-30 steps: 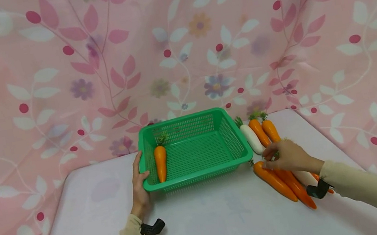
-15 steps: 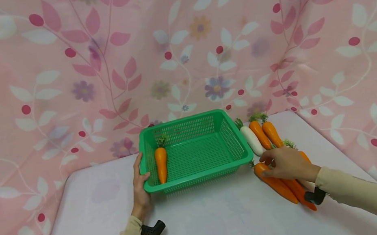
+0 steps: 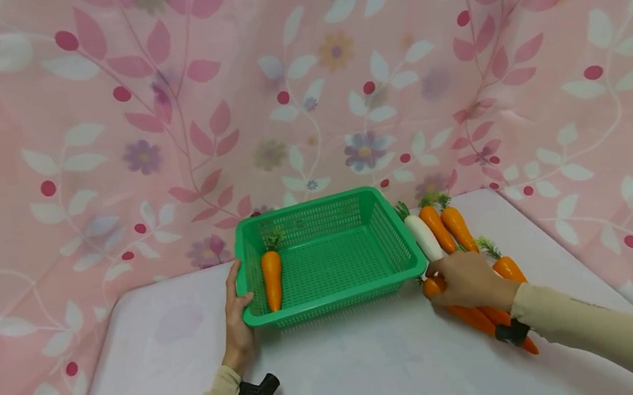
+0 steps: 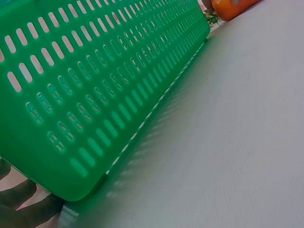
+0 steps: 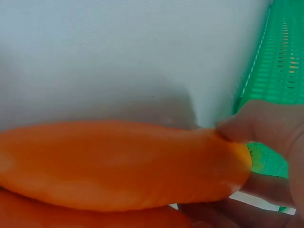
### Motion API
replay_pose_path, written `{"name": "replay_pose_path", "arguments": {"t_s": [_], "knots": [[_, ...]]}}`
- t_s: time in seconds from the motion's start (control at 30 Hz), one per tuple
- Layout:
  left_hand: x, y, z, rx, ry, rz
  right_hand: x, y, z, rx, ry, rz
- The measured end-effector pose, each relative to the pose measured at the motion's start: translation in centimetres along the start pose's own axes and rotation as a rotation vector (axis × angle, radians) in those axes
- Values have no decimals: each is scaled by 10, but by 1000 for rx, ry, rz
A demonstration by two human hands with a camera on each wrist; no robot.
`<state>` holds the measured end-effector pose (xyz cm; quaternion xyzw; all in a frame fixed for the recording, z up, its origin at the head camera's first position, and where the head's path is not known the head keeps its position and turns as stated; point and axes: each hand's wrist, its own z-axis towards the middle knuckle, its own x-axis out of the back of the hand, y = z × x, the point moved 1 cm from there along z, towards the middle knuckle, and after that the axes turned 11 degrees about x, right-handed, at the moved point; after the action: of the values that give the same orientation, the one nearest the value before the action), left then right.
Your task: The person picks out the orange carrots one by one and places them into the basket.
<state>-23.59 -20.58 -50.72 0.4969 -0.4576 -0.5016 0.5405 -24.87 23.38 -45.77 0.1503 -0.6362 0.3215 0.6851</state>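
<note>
A green slotted basket (image 3: 333,304) stands on the white table with one orange carrot (image 3: 273,279) lying along its left side. My left hand (image 3: 238,320) grips the basket's left front corner, thumb over the rim; its fingers (image 4: 19,209) show under the basket wall (image 4: 95,85). My right hand (image 3: 465,281) sits just right of the basket and pinches the thick end of an orange carrot (image 3: 434,287), which fills the right wrist view (image 5: 118,164) with fingers (image 5: 266,128) curled on it. More carrots (image 3: 500,317) lie under that hand.
Beside the basket's right wall lie a white radish (image 3: 424,238), two orange carrots (image 3: 448,226) and another carrot (image 3: 506,267) further right. A pink floral cloth (image 3: 297,76) hangs behind and around the white table (image 3: 352,385).
My right hand has slid left toward the basket's right front corner and closed on the carrot's thick end. The left hand and basket have stayed put.
</note>
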Motion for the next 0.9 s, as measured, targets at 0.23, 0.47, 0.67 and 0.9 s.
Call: {"name": "replay_pose_path", "arguments": {"t_s": [0.23,0.47,0.67,0.9], "knots": [[0,0,-1,-11,-5,-9,-13,2,3,66,56,-25],[2,-3,1,-16,2,-9,-12,0,7,94,49,93],[3,-5,-1,0,-2,-5,7,-14,6,85,-10,217],[3,-7,1,-11,-1,-7,27,-25,6,138,-62,226]]}}
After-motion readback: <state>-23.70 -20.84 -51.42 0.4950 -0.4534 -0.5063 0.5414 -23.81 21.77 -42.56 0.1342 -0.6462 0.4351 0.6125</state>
